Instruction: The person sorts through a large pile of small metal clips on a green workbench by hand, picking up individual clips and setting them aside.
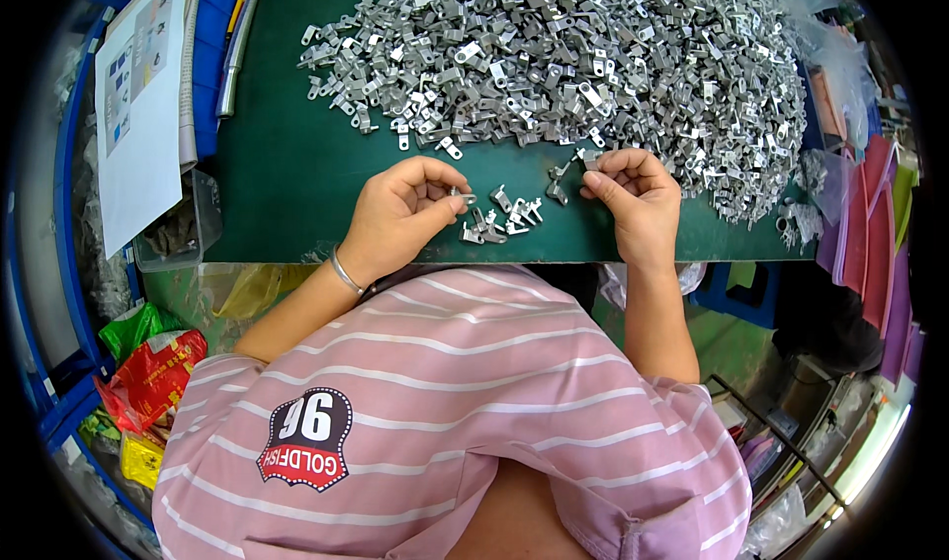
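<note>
My left hand [407, 207] is closed in a pinch on a small bent metal bracket [465, 198] near the table's front edge. My right hand [635, 189] pinches another small metal bracket [590, 159] between thumb and forefinger. Between my hands lies a small loose group of silvery brackets [502, 216], nearest to the left fingertips. One or two more brackets [557, 186] lie just left of my right fingertips. Beyond both hands spreads a large heap of similar brackets [554, 66], with flat tabs and round holes.
The heap covers the far and right parts of the green table [267, 184]. At the left stand a printed sheet [143, 105], a blue bin [205, 66] and a clear plastic box [203, 224]. Clear bags [840, 66] and coloured folders [875, 224] crowd the right edge.
</note>
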Available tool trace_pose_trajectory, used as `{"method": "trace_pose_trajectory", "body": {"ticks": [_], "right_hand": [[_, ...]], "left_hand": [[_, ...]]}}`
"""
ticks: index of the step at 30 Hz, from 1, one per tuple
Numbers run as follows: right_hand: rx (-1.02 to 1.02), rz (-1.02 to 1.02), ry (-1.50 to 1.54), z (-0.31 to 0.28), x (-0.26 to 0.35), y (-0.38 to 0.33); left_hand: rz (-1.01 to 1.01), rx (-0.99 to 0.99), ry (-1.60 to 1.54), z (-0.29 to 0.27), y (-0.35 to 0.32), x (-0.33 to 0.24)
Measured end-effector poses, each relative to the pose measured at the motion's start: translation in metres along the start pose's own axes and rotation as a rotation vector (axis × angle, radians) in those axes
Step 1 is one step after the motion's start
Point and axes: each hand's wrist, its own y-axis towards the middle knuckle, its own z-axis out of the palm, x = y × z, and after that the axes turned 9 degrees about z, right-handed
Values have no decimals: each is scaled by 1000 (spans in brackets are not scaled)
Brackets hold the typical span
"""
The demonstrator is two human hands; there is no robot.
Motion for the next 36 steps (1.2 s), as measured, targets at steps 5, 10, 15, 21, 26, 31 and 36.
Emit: {"method": "trace_pose_trajectory", "body": {"ticks": [5,10,15,21,26,31,36], "right_hand": [[33,71,114,-3,3,-4],[94,50,-20,-8,4,-11],[227,20,-705,-5,6,-24],[-8,-580,-1021,10,0,-3],[-2,-443,-815,9,5,-6],[190,146,-169,0,9,-16],[226,152,-99,-4,6,-19]], "left_hand": [[-9,3,14,0,0,0],[-7,9,9,-1,0,0],[-13,7,12,-1,0,0],[-14,4,5,-1,0,0],[2,-1,8,-1,-1,1],[-8,1,33,0,-1,0],[-3,1,23,0,-1,0]]}}
